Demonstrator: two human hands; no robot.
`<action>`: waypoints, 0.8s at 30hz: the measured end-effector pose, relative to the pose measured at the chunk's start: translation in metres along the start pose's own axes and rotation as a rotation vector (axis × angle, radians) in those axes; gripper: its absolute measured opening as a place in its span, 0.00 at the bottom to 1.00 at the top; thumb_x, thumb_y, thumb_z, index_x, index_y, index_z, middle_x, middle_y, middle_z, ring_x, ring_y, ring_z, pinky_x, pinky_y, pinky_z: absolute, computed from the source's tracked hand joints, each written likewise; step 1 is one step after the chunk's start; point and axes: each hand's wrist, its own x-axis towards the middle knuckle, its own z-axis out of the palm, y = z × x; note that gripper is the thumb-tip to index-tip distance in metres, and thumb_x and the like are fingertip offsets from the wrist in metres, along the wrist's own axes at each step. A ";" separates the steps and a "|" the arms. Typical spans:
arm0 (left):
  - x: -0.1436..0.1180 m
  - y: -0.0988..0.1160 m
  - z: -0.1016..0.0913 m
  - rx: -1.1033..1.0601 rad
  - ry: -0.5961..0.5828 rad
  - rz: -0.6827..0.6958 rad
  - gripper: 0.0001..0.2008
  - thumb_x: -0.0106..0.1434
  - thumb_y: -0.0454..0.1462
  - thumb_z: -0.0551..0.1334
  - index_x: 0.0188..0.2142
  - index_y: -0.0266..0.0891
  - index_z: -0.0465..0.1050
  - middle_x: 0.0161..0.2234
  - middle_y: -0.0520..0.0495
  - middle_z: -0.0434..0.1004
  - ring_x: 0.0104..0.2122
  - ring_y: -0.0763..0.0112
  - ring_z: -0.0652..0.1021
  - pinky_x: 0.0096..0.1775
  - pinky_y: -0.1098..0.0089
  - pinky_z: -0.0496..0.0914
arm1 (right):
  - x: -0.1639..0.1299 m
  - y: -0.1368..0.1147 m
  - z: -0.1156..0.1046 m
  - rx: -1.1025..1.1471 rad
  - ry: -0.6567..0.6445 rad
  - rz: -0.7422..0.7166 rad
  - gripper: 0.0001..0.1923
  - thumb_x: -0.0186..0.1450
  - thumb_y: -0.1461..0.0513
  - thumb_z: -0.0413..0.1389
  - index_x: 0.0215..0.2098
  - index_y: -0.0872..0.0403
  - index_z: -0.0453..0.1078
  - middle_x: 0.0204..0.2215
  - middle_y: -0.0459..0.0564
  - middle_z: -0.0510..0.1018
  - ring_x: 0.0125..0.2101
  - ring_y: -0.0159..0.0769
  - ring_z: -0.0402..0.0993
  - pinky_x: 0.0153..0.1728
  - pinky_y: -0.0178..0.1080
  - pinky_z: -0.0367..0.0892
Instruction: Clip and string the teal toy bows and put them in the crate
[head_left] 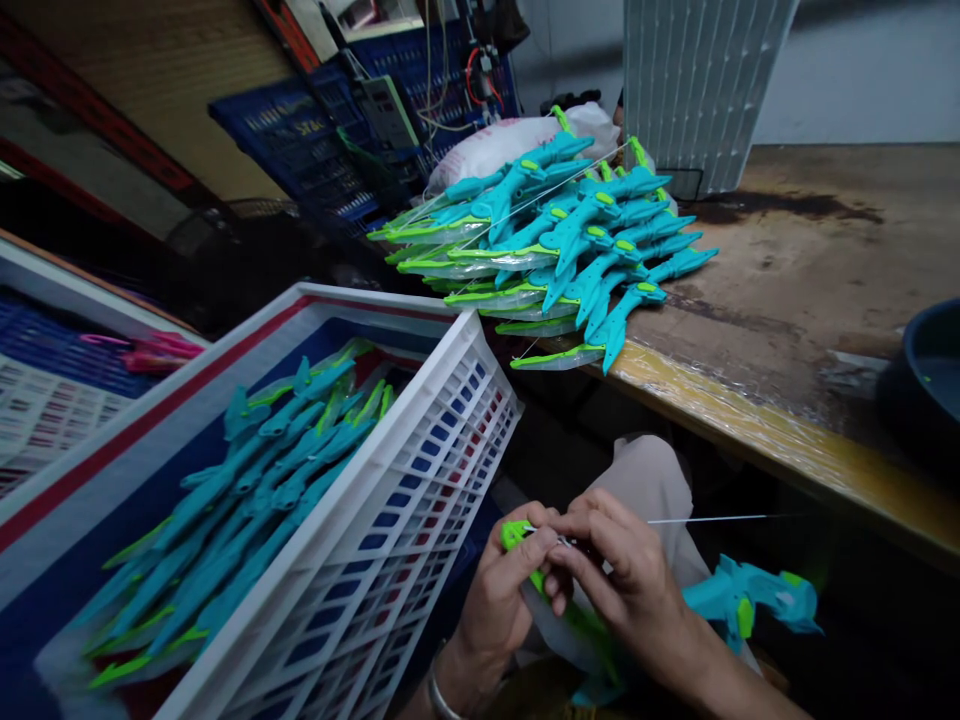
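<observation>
Down in the lap, both hands work on one toy (739,600): a teal plastic piece with a handle shape and lime-green trim, its green tip (514,535) poking up between the fingers. The left hand (499,600) is curled around the tip end, thumb and fingers pinched on it. The right hand (626,580) closes over the middle, fingertips pressed together on a thin white wire (705,519) that runs off to the right. The toy's midsection is buried under the right hand, and what the fingertips do at the tip is too small to make out. On the left, a white crate (420,450) holds more of these teal pieces; another pile (555,245) lies on the wooden bench (810,260) above. A dark bowl (926,385) is cut off at the right edge.
</observation>
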 end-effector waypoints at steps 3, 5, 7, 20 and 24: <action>-0.001 -0.001 0.002 0.015 -0.050 0.046 0.23 0.57 0.48 0.76 0.24 0.36 0.69 0.18 0.56 0.65 0.16 0.78 0.69 0.17 0.78 0.66 | -0.001 -0.002 -0.001 0.021 0.017 0.054 0.04 0.76 0.67 0.56 0.43 0.54 0.73 0.32 0.46 0.72 0.33 0.29 0.72 0.32 0.31 0.66; -0.002 -0.003 0.004 0.023 -0.040 0.063 0.23 0.59 0.48 0.75 0.23 0.37 0.68 0.18 0.56 0.64 0.16 0.79 0.67 0.16 0.78 0.64 | -0.004 -0.004 0.001 0.035 0.039 0.108 0.05 0.75 0.67 0.56 0.39 0.54 0.71 0.33 0.45 0.72 0.32 0.28 0.71 0.32 0.31 0.66; -0.001 -0.003 0.007 0.020 -0.042 0.071 0.24 0.60 0.47 0.74 0.22 0.37 0.65 0.19 0.56 0.63 0.15 0.80 0.66 0.16 0.79 0.62 | -0.007 -0.006 0.003 0.044 0.056 0.152 0.06 0.74 0.67 0.56 0.37 0.54 0.69 0.32 0.44 0.72 0.31 0.27 0.70 0.31 0.31 0.65; 0.031 0.023 0.009 0.103 -0.389 -0.044 0.18 0.55 0.44 0.73 0.20 0.34 0.74 0.18 0.55 0.61 0.14 0.82 0.61 0.14 0.79 0.55 | -0.016 -0.029 -0.012 -0.296 0.209 0.004 0.06 0.70 0.69 0.49 0.36 0.52 0.59 0.29 0.42 0.64 0.28 0.27 0.63 0.28 0.32 0.58; 0.036 0.037 0.017 0.152 -0.499 -0.055 0.17 0.55 0.44 0.72 0.20 0.34 0.75 0.17 0.54 0.62 0.14 0.81 0.60 0.14 0.78 0.53 | -0.014 -0.039 -0.018 -0.379 0.224 -0.057 0.07 0.69 0.69 0.48 0.36 0.52 0.57 0.29 0.43 0.62 0.27 0.29 0.64 0.28 0.33 0.59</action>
